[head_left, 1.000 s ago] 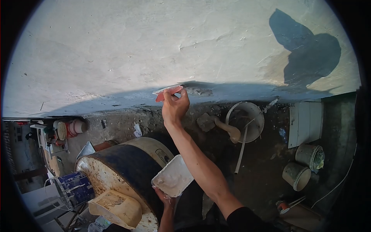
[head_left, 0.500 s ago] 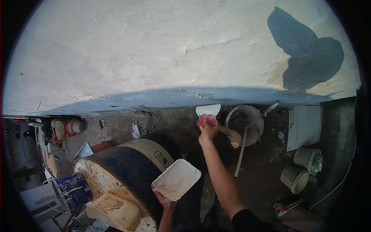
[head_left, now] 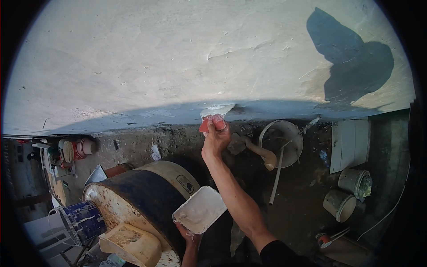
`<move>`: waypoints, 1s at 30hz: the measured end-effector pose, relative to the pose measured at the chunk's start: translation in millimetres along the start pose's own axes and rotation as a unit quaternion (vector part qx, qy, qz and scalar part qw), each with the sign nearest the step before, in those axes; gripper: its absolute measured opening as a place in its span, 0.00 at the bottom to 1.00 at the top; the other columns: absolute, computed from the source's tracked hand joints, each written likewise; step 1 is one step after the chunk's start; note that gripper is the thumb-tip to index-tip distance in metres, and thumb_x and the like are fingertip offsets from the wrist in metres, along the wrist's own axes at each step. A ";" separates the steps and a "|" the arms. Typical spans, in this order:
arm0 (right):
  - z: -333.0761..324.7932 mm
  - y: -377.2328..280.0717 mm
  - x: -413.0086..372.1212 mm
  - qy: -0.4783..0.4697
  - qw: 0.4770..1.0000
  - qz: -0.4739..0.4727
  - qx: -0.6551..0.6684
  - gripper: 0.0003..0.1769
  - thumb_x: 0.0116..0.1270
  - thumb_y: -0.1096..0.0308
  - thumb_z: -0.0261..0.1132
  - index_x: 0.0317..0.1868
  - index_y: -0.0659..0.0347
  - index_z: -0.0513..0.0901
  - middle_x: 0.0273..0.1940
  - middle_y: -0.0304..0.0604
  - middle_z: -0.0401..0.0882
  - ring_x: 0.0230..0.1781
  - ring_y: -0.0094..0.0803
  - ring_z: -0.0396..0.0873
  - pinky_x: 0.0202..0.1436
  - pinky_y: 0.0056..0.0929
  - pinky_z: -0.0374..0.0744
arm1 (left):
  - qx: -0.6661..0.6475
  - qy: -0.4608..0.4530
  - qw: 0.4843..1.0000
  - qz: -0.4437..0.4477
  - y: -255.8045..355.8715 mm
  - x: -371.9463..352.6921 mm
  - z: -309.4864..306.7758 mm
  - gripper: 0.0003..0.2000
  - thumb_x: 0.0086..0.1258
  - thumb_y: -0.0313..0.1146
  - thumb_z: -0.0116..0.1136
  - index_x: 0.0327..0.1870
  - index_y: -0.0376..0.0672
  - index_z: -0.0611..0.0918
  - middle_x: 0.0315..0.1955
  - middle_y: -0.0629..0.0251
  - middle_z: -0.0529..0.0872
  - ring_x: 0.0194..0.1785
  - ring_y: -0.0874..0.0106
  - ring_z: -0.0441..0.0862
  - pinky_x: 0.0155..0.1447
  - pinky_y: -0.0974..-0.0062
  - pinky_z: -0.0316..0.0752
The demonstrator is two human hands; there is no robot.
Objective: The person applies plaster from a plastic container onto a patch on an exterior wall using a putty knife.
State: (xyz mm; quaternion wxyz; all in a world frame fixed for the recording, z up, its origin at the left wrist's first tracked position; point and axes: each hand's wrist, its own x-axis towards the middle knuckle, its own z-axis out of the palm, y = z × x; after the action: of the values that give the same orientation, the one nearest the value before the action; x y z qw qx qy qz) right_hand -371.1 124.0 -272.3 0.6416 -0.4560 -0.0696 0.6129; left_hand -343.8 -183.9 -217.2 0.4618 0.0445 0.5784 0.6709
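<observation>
My right hand point(head_left: 216, 139) is closed around a putty knife point(head_left: 212, 123) with a red handle. Its broad blade, smeared white, lies against the shaded lower part of the wall point(head_left: 178, 66), over a rough patch. Lower down, my left hand point(head_left: 190, 234) grips the near edge of a shallow white rectangular tub point(head_left: 200, 210). Whitish paste coats the tub's inside, and some is stuck on my fingers. My right forearm passes close by the tub's right corner.
A large blue and cream drum point(head_left: 147, 187) lies left of the tub, with a yellowish container point(head_left: 131, 244) and a blue bucket point(head_left: 82, 221) by it. Right of my arm are a round bin point(head_left: 291, 149) with a stick, two pails point(head_left: 339, 206) and a white panel point(head_left: 350, 146).
My right hand has moved left and up with the putty knife, bringing the blade from near the wall's foot onto the rough patch. The tub has shifted slightly left and down.
</observation>
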 end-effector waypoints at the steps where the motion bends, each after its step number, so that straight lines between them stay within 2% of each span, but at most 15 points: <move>1: 3.4 -5.2 -6.9 -0.008 1.000 0.011 0.000 0.08 0.65 0.82 0.60 0.42 0.64 0.73 0.39 0.40 0.77 0.36 0.24 0.77 0.36 0.24 0.78 | 0.007 -0.002 1.000 0.006 2.8 -0.5 3.8 0.32 0.74 0.62 0.25 0.66 0.47 0.63 0.62 0.62 0.68 0.64 0.65 0.68 0.68 0.61 0.65; 3: 4.5 -13.2 -18.7 -0.011 0.999 0.033 -0.008 0.09 0.65 0.81 0.60 0.44 0.63 0.73 0.43 0.42 0.77 0.40 0.25 0.78 0.40 0.27 0.80 | -0.010 0.004 1.000 -0.001 6.4 -0.2 8.5 0.31 0.74 0.61 0.25 0.66 0.47 0.63 0.62 0.62 0.68 0.64 0.64 0.69 0.67 0.60 0.65; 7: -16.6 -37.7 -31.5 -0.008 0.996 0.084 -0.001 0.11 0.66 0.80 0.60 0.47 0.62 0.73 0.44 0.42 0.78 0.44 0.28 0.79 0.46 0.34 0.81 | -0.083 0.027 0.996 -0.030 -1.4 2.6 -1.7 0.31 0.74 0.62 0.26 0.66 0.47 0.64 0.62 0.62 0.69 0.65 0.63 0.69 0.68 0.60 0.65; 9: -39.6 -35.3 -19.8 0.032 0.994 0.105 -0.003 0.12 0.65 0.80 0.61 0.48 0.62 0.72 0.45 0.42 0.77 0.44 0.31 0.79 0.46 0.36 0.82 | -0.104 0.038 0.993 -0.038 -5.0 1.7 -7.3 0.31 0.74 0.61 0.26 0.66 0.47 0.65 0.62 0.62 0.69 0.65 0.63 0.68 0.68 0.59 0.65; 13: -92.6 33.3 47.6 0.142 0.978 0.150 -0.001 0.13 0.65 0.81 0.60 0.48 0.60 0.73 0.47 0.43 0.76 0.45 0.36 0.79 0.48 0.48 0.82 | -0.107 0.051 0.992 -0.044 -17.5 1.9 -22.0 0.32 0.74 0.61 0.26 0.66 0.47 0.65 0.63 0.62 0.69 0.65 0.62 0.68 0.68 0.59 0.65; 16: -71.5 62.4 82.8 0.177 0.977 0.116 -0.009 0.13 0.64 0.82 0.61 0.47 0.62 0.71 0.44 0.44 0.75 0.41 0.35 0.79 0.45 0.40 0.83 | -0.125 0.047 0.990 -0.054 -13.6 1.8 -20.8 0.32 0.74 0.62 0.26 0.66 0.47 0.65 0.63 0.62 0.69 0.65 0.62 0.68 0.68 0.59 0.64; 18: -38.0 55.9 86.2 0.167 0.979 0.118 -0.004 0.13 0.63 0.83 0.61 0.46 0.61 0.71 0.44 0.44 0.75 0.41 0.34 0.78 0.45 0.39 0.82 | -0.131 0.034 0.990 -0.044 -9.6 3.2 -15.9 0.33 0.73 0.63 0.26 0.66 0.47 0.65 0.63 0.62 0.69 0.65 0.62 0.68 0.68 0.58 0.64; 19: -24.4 49.2 79.0 0.162 0.979 0.120 -0.004 0.13 0.63 0.83 0.61 0.46 0.61 0.70 0.43 0.44 0.75 0.40 0.34 0.78 0.44 0.38 0.82 | -0.093 0.024 0.995 -0.031 -9.7 2.4 -17.5 0.33 0.73 0.63 0.27 0.66 0.47 0.65 0.63 0.62 0.68 0.65 0.62 0.68 0.68 0.58 0.64; 22: 1.8 33.2 49.3 0.099 0.989 0.109 -0.013 0.13 0.63 0.83 0.61 0.44 0.63 0.69 0.43 0.44 0.75 0.40 0.34 0.78 0.45 0.39 0.82 | -0.047 0.018 0.998 -0.024 -14.2 1.0 -31.5 0.33 0.73 0.63 0.27 0.66 0.47 0.65 0.64 0.62 0.68 0.66 0.62 0.68 0.68 0.58 0.64; 24: 8.7 31.5 32.4 0.049 0.994 0.092 0.015 0.12 0.63 0.82 0.61 0.44 0.61 0.70 0.43 0.42 0.75 0.42 0.33 0.78 0.48 0.44 0.82 | -0.107 0.058 0.991 -0.055 -24.0 2.2 -48.1 0.33 0.73 0.63 0.27 0.67 0.47 0.64 0.64 0.62 0.68 0.66 0.62 0.67 0.68 0.58 0.64; 28: 23.4 6.2 -5.7 0.004 0.996 0.086 0.030 0.11 0.64 0.81 0.61 0.43 0.60 0.71 0.42 0.40 0.75 0.43 0.32 0.78 0.51 0.47 0.81 | -0.109 0.049 0.991 -0.056 -15.4 4.4 -36.7 0.33 0.73 0.64 0.26 0.67 0.47 0.64 0.64 0.61 0.68 0.66 0.61 0.67 0.69 0.58 0.64; 29: 18.7 0.3 -11.0 0.016 0.995 0.093 0.030 0.10 0.65 0.82 0.59 0.45 0.64 0.70 0.44 0.46 0.76 0.44 0.34 0.79 0.49 0.40 0.82 | -0.083 0.038 0.995 -0.046 -11.4 4.3 -30.0 0.33 0.73 0.64 0.26 0.67 0.47 0.64 0.64 0.61 0.68 0.66 0.61 0.67 0.69 0.58 0.63; 30: 7.1 -2.0 -15.1 0.015 0.995 0.097 0.027 0.11 0.65 0.82 0.59 0.46 0.65 0.70 0.45 0.46 0.75 0.45 0.34 0.79 0.50 0.41 0.82 | -0.058 0.025 0.997 -0.036 -8.1 4.1 -24.0 0.34 0.73 0.64 0.26 0.67 0.47 0.64 0.64 0.61 0.68 0.66 0.61 0.67 0.69 0.58 0.63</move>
State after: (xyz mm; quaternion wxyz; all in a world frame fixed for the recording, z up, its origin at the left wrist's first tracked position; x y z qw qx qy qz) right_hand -377.8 115.0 -259.8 0.5923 -0.4521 0.0004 0.6669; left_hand -355.8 -199.6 -233.6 0.4726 -0.0202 0.5511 0.6874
